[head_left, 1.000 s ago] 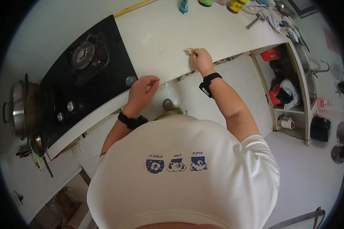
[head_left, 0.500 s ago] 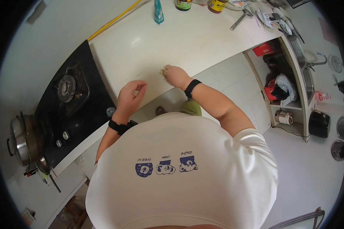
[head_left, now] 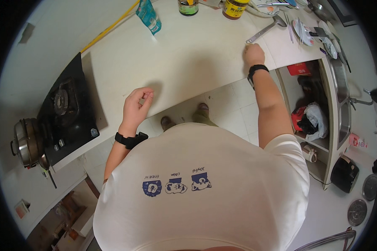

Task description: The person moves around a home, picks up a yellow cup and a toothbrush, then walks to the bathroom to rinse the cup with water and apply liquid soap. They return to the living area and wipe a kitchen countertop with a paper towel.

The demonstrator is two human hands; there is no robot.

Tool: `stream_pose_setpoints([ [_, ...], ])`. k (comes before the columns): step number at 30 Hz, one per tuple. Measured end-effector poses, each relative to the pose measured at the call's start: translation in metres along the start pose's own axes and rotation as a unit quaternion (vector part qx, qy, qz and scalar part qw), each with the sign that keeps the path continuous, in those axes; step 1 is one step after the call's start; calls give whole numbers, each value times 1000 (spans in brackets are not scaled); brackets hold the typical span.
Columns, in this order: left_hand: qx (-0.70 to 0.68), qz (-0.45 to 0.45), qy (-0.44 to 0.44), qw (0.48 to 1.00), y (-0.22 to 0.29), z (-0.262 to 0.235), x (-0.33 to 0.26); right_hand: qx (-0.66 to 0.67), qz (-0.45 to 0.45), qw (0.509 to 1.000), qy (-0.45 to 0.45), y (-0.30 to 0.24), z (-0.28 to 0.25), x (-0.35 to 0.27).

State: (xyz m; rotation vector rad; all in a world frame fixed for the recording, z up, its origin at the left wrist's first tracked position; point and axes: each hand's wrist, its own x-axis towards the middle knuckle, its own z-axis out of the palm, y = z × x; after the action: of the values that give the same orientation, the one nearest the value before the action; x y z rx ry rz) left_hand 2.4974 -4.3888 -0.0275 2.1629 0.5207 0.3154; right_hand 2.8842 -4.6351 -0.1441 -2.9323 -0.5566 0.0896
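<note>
countertop point(head_left: 188, 62): smooth, pale, matt stone-like slab with a soft sheen
hob point(head_left: 67, 113): glossy black glass at the countertop's left end, with metal burner rings
pot point(head_left: 24, 142): shiny polished steel, off the hob's left edge
ladle point(head_left: 266, 29): bright metal, near the countertop's right far corner
pouch point(head_left: 148, 16): glossy teal plastic at the far edge
wristbands point(head_left: 130, 140): matt black rubbery
shirt point(head_left: 205, 192): soft white cloth, printed
floor point(head_left: 234, 100): smooth pale tiles
</note>
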Motion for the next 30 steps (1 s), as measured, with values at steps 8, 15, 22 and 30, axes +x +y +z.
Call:
stream_pose_setpoints([
  [8, 4, -39, 66, 997, 19, 21, 4, 9, -162, 987, 23, -71, 37, 23],
  [15, 31, -100, 141, 984, 17, 17, -29, 154, -464, 871, -42, -197, 80, -82],
  [22, 70, -133, 214, 965, 14, 3, -72, 28, -411, 911, -9, -194, 60, -6],
  [30, 67, -197, 262, 942, 2, -4, -111, 31, -310, 950, -20, -206, 38, 30],
])
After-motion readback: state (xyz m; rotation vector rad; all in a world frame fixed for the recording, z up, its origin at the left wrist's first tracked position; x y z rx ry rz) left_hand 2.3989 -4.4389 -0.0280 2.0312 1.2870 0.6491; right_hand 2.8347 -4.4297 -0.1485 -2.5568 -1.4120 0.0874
